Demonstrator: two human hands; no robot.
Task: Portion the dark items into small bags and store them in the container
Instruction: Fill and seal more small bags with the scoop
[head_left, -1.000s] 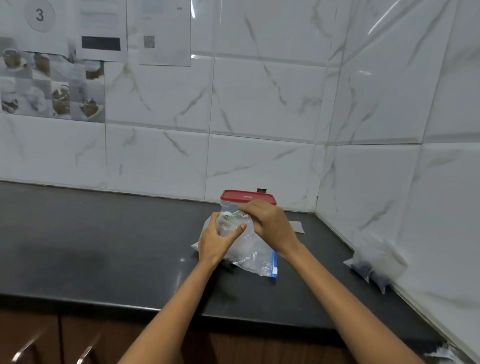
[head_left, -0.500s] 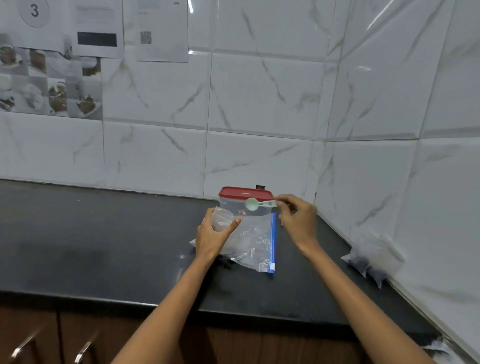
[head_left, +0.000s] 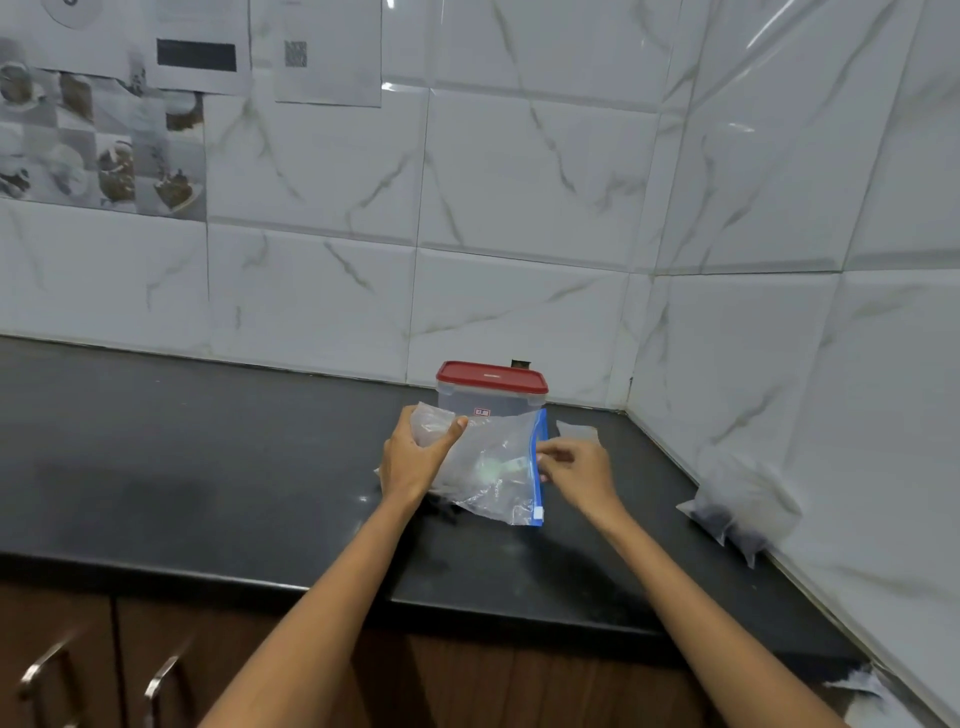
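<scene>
A large clear zip bag (head_left: 498, 493) with a blue zip edge lies on the black counter (head_left: 208, 467), with dark items (head_left: 441, 508) at its lower left. My left hand (head_left: 410, 462) grips a small crumpled clear bag (head_left: 431, 423) at the large bag's upper left. My right hand (head_left: 576, 473) is at the blue zip edge and pinches the handle of a pale green spoon (head_left: 493, 467), whose bowl shows through the plastic inside the large bag. A clear container with a red lid (head_left: 491, 376) stands shut just behind the bag.
Small filled bags of dark items (head_left: 737, 514) lean against the right wall. A flat empty small bag (head_left: 576, 431) lies behind my right hand. Tiled walls close the corner behind and to the right. Cabinet doors with handles (head_left: 161, 680) sit below the counter edge.
My right hand has brought the spoon down from in front of the container and pushed it through the blue zip edge into the large bag. My left hand has stayed on the small bag.
</scene>
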